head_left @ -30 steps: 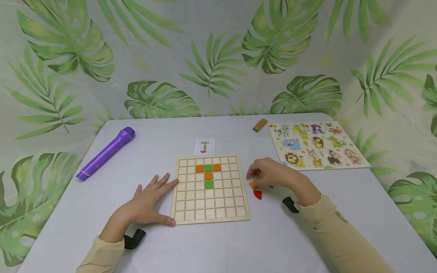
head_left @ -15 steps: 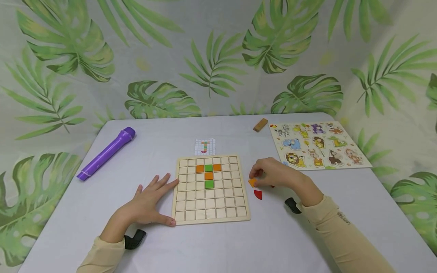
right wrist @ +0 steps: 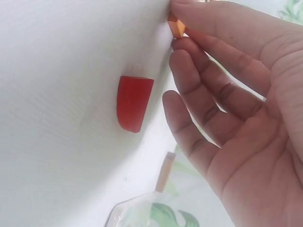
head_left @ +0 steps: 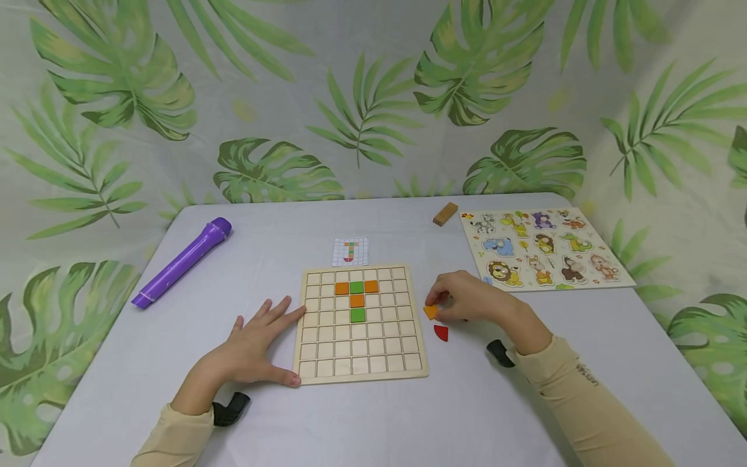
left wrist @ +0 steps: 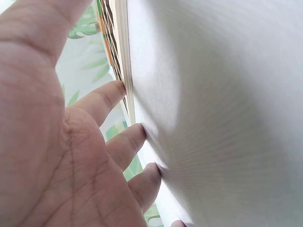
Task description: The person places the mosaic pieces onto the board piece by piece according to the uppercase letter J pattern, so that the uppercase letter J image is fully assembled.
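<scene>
White-clothed table (head_left: 350, 431): orange tile (head_left: 430, 312), pinched by right hand (head_left: 467, 297), just right of wooden grid board (head_left: 360, 347); left hand (head_left: 252, 347) splayed against opposite edge.

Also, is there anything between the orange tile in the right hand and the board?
Nothing visible stands between the tile and the board; the red piece lies to the near side of that gap.

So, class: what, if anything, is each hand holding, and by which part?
Right hand: the orange tile, pinched, seemingly by its edges. Left hand: nothing, though it touches the board.
</scene>
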`<move>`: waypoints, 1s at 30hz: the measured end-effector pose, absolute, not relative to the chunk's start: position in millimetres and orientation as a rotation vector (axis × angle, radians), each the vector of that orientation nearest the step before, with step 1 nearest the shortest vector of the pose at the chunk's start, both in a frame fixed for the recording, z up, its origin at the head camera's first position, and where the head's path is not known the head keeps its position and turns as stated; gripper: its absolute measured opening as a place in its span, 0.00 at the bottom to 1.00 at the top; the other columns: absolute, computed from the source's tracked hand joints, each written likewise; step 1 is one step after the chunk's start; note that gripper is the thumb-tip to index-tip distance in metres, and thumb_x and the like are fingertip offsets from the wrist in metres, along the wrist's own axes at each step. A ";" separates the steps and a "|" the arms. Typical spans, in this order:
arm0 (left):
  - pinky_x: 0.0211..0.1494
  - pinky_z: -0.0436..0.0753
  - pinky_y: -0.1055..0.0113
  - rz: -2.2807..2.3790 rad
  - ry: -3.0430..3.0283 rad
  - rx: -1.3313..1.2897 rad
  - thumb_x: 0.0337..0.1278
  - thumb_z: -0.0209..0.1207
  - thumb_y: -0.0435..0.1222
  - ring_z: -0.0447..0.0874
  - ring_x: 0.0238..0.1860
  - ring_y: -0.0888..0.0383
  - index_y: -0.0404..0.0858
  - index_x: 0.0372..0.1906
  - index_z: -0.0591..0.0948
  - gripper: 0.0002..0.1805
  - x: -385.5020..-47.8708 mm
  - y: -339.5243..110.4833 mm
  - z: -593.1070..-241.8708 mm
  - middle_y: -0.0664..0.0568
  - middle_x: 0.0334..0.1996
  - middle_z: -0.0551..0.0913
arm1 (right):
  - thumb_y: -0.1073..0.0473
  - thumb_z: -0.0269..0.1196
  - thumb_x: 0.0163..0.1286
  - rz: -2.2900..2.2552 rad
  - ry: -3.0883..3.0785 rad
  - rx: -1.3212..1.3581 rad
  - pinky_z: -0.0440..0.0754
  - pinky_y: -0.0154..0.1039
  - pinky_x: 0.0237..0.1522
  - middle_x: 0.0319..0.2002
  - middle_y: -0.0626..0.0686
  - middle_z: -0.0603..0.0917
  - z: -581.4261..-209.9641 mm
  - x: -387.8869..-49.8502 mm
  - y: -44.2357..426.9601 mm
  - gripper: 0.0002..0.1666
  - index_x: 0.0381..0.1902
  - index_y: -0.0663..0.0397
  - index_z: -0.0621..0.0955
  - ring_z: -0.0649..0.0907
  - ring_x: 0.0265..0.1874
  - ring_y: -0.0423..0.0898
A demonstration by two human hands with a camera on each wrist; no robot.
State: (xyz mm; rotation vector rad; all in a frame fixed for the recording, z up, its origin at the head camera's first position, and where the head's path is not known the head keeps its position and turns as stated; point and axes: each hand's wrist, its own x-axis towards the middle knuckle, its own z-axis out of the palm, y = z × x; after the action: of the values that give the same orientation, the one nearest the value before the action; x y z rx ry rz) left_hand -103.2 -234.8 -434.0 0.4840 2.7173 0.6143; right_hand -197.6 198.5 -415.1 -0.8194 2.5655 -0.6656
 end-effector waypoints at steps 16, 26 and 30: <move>0.74 0.40 0.12 0.618 2.715 0.482 0.34 0.81 0.67 0.40 0.87 0.27 0.54 0.87 0.60 0.71 -101.9 -234.1 -430.4 0.41 0.89 0.49 | 0.60 0.76 0.66 -0.677 2.613 -0.863 0.85 0.37 0.48 0.43 0.48 0.89 -412.6 -196.9 192.4 0.10 0.45 0.54 0.91 0.83 0.41 0.41; 0.74 0.40 0.12 0.626 2.705 0.473 0.34 0.81 0.67 0.39 0.87 0.28 0.54 0.87 0.60 0.70 -101.2 -233.4 -428.6 0.41 0.89 0.49 | 0.59 0.76 0.67 -0.704 2.624 -0.957 0.85 0.37 0.48 0.40 0.47 0.89 -404.9 -190.7 167.7 0.10 0.44 0.55 0.91 0.83 0.40 0.41; 0.75 0.40 0.12 0.632 2.699 0.471 0.34 0.82 0.66 0.39 0.87 0.28 0.54 0.87 0.60 0.70 -101.1 -233.5 -428.5 0.41 0.89 0.49 | 0.58 0.76 0.68 -0.709 2.609 -0.986 0.86 0.37 0.48 0.39 0.46 0.89 -405.2 -188.6 155.1 0.09 0.44 0.54 0.91 0.83 0.40 0.41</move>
State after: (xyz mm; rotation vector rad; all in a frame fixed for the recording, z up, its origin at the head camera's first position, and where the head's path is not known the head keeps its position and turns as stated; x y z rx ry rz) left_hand -101.1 -233.5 -428.5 0.4710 2.6994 0.6325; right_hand -188.6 155.1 -405.2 -0.9860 2.6087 -0.7093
